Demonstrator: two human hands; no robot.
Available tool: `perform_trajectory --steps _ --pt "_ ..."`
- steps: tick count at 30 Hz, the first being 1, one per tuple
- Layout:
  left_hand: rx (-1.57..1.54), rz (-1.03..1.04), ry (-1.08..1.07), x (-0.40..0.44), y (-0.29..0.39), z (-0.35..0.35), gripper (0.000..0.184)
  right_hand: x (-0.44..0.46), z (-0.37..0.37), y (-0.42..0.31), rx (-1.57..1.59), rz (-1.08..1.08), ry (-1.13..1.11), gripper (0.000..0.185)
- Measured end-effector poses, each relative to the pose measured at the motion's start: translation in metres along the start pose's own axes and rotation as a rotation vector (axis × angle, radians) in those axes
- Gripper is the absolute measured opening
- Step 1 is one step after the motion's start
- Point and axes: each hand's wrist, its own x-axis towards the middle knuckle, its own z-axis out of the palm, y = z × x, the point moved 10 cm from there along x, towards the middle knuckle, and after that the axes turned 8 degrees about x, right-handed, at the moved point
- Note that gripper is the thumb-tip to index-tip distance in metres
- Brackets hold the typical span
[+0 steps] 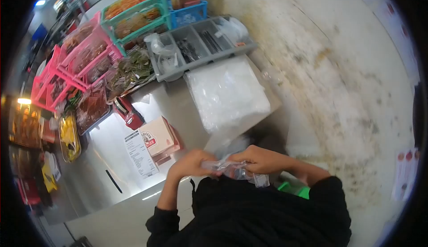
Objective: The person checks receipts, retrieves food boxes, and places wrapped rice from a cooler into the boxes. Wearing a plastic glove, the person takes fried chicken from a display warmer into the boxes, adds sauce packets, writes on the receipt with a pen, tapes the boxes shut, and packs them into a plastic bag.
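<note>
Both my hands grip a clear plastic bag (236,172) just in front of my body, near the counter's edge. My left hand (191,163) is closed on the bag's left side. On the other side, my right hand (261,158) pinches the crumpled plastic. Whether the bag has anything in it, I cannot make out. Beyond my left hand a cardboard food box (157,135) with a red printed logo sits on the counter, a printed receipt (141,154) lying against its left side. A stack of white plastic sheets or bags (229,95) lies past my hands.
A grey divided tray (200,46) holds cutlery and plastic. Green baskets (133,17) and pink baskets (84,53) of packed food stand at the back left. A red tape dispenser (129,113) and a black stick (113,181) are on the steel counter (96,162). A stained wall (330,82) bounds the right.
</note>
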Motion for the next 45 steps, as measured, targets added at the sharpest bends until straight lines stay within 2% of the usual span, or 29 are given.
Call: perform_trajectory --steps 2,3,4,6,8,12,16,19,21,22,23,24,25,26,27,28,29,30,32,33,35,37,39,40,41,42,43,44,45 --pt "-0.285 0.211 -0.375 -0.056 -0.002 0.056 0.05 -0.013 0.057 -0.01 0.563 0.16 -0.392 0.039" --pt "-0.272 0.223 -0.394 -0.066 -0.013 0.091 0.05 -0.015 0.069 -0.004 0.566 0.157 -0.366 0.039" --pt "-0.271 0.157 -0.355 -0.068 -0.028 0.116 0.05 -0.013 0.077 0.0 0.882 0.104 -0.303 0.044" --pt "-0.337 -0.103 -0.098 -0.057 -0.062 0.134 0.049 -0.01 0.1 -0.005 1.2 0.033 -0.223 0.052" --pt "-0.488 -0.297 0.268 -0.066 -0.081 0.15 0.048 -0.007 0.086 -0.002 1.529 -0.201 0.216 0.06" --pt "-0.771 -0.484 0.852 -0.141 -0.077 0.173 0.046 -0.043 0.09 0.023 1.273 -0.209 0.243 0.062" --pt "-0.924 -0.548 1.222 -0.238 -0.061 0.169 0.044 -0.08 0.094 0.034 1.146 -0.285 0.187 0.062" --pt "-1.069 -0.439 1.247 -0.266 -0.042 0.164 0.043 -0.094 0.102 0.024 1.146 -0.354 0.143 0.054" --pt "-1.25 -0.179 1.089 -0.241 -0.012 0.152 0.034 -0.084 0.103 0.047 0.979 -0.249 0.14 0.05" --pt "-1.271 -0.244 1.219 -0.244 -0.026 0.16 0.023 -0.073 0.112 0.068 0.806 -0.14 0.127 0.047" --pt "-1.257 -0.247 1.207 -0.232 -0.025 0.16 0.023 -0.059 0.12 0.091 0.815 -0.151 0.138 0.047" --pt "-0.952 -0.484 1.317 -0.236 -0.029 0.155 0.021 -0.061 0.089 0.127 0.234 -0.099 0.668 0.043" --pt "-0.629 -0.702 1.399 -0.245 -0.029 0.152 0.021 -0.086 0.075 0.119 -0.392 -0.023 1.142 0.039" --pt "-0.504 -0.68 1.338 -0.234 -0.027 0.147 0.021 -0.082 0.085 0.113 -0.387 -0.026 1.154 0.039" --pt "-0.379 -0.655 1.284 -0.221 -0.019 0.14 0.022 -0.07 0.096 0.103 -0.156 -0.128 1.052 0.036" --pt "-0.477 -0.511 1.232 -0.202 -0.01 0.138 0.02 -0.061 0.112 0.092 0.074 -0.218 0.928 0.034" --pt "-0.575 -0.376 1.172 -0.184 0.004 0.142 0.018 -0.049 0.137 0.076 0.2 -0.203 0.703 0.03" --pt "-0.581 -0.383 1.175 -0.175 0.008 0.151 0.018 -0.044 0.164 0.059 0.319 -0.186 0.473 0.027" --pt "-1.105 -0.103 1.103 -0.141 0.002 0.176 0.016 -0.054 0.19 0.054 0.307 -0.069 0.436 0.026" --pt "-0.951 -0.306 1.066 -0.144 -0.013 0.187 0.021 -0.055 0.197 0.062 0.293 0.047 0.408 0.026" --pt "-0.728 -0.445 1.059 -0.143 -0.014 0.19 0.025 -0.056 0.196 0.075 0.301 0.055 0.363 0.025" --pt "-0.755 -0.388 1.091 -0.145 0.017 0.171 0.018 -0.055 0.199 0.081 0.314 0.077 0.315 0.025" --pt "-0.78 -0.33 1.131 -0.154 0.019 0.167 0.011 -0.049 0.207 0.07 0.68 -0.025 0.22 0.026" --pt "-1.024 -0.061 1.134 -0.158 0.012 0.162 0.011 -0.053 0.208 0.056 1.309 -0.011 0.23 0.021" --pt "-1.241 0.232 1.122 -0.163 0.01 0.152 0.017 -0.056 0.197 0.042 1.293 -0.015 0.206 0.021" --pt "-1.441 0.051 1.162 -0.169 0.007 0.148 0.03 -0.06 0.163 0.038 1.324 -0.039 0.335 0.018" --pt "-1.426 0.072 1.192 -0.176 -0.002 0.137 0.03 -0.063 0.138 0.039 1.36 -0.062 0.464 0.016" --pt "-1.093 -0.018 1.173 -0.184 0.0 0.12 0.026 -0.059 0.132 0.037 1.351 -0.068 0.436 0.016" --pt "-0.765 -0.112 1.132 -0.189 0.006 0.109 0.022 -0.06 0.112 0.029 0.967 -0.166 0.512 0.014"
